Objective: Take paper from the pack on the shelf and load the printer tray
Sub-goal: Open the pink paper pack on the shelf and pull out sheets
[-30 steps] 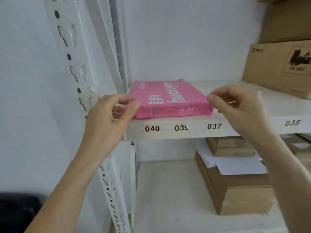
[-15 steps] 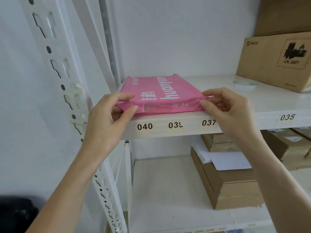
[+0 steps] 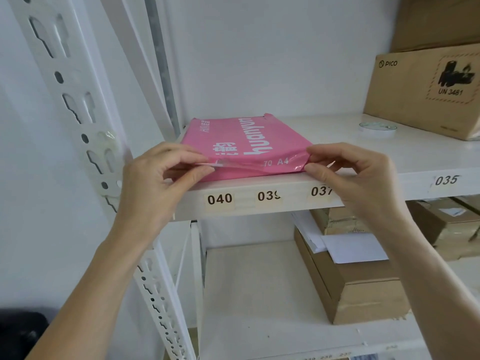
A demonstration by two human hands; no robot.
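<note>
Head view: the pink A4 paper pack (image 3: pixel 246 149) lies at the shelf (image 3: pixel 259 203) front edge. Your left hand (image 3: pixel 155 183) and right hand (image 3: pixel 353 175) pinch its thin, slippery wrapper; the ream likely feels heavy, so support it underneath.

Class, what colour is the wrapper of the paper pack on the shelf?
Pink with white lettering, seen in the head view: paper pack.

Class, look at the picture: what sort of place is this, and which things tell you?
Probably a storeroom or office supply room: a white metal rack with numbered shelf labels, stacked cardboard boxes, and a pink paper pack.
</note>
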